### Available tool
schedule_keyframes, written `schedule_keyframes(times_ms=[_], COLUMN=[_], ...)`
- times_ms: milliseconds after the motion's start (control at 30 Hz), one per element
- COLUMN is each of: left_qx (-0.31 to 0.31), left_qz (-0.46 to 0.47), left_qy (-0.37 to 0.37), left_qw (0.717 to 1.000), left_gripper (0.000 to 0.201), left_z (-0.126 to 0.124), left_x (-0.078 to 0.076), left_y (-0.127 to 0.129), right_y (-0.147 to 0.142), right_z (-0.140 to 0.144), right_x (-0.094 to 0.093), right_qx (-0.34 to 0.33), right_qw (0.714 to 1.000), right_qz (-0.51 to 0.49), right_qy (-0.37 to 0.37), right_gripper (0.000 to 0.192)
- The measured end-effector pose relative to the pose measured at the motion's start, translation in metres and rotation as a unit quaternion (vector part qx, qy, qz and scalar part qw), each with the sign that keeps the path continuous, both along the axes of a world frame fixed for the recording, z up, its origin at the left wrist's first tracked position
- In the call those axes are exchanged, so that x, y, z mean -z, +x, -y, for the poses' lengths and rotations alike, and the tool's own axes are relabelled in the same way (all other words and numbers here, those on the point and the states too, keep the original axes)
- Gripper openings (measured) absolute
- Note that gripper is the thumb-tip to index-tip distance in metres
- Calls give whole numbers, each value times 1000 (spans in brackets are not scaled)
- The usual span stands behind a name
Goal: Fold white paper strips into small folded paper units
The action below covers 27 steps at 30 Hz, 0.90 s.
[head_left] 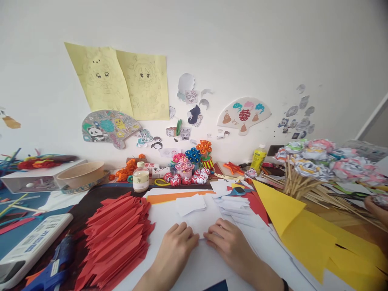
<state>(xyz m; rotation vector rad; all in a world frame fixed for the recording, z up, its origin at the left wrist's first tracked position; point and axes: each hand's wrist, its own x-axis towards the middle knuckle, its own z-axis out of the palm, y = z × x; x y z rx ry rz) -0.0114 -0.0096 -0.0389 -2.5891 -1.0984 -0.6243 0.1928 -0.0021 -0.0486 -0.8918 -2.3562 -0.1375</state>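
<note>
My left hand (177, 248) and my right hand (228, 242) rest close together on large white paper (165, 224). The fingers of both are curled, thumbs and fingertips facing each other, pinching a white piece of paper (201, 239) that hardly stands out from the sheets below. Just beyond my fingers lies a small stack of white paper slips (190, 205). Folded white strips (236, 208) are fanned out past my right hand. To the left of my left hand is a long pile of folded red paper strips (117, 238).
Yellow paper sheets (315, 238) cover the right side, near paper flowers on sticks (306, 161). Another person's hand (376, 208) shows at the right edge. A blue glue gun (60, 262) lies left. A small bottle (141, 178) and craft flowers (184, 161) stand by the wall.
</note>
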Motion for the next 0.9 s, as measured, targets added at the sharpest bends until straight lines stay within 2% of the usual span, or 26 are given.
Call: schedule_keyframes(times_ms=[267,533,767,900], left_qx=[-16,-29,-22,-20], left_qz=[-63,-82,-142,-160], left_qy=[-37,-34,12,47], left_qw=[997,996,990,986], left_gripper=[14,9,11,13], left_z=[2,3,3,2], left_x=[0,4,-7,-7], left_y=[-2,-4,-11,-12], right_y=[0,0,0,0], right_z=[1,1,1,0], right_x=[3,4,4,3], right_qx=[6,17,10,8], right_qw=[999,1000,1000,1000], right_qz=[19,10,5,1], right_qy=[27,-4,-15,-16], right_gripper=[29,23,22,22])
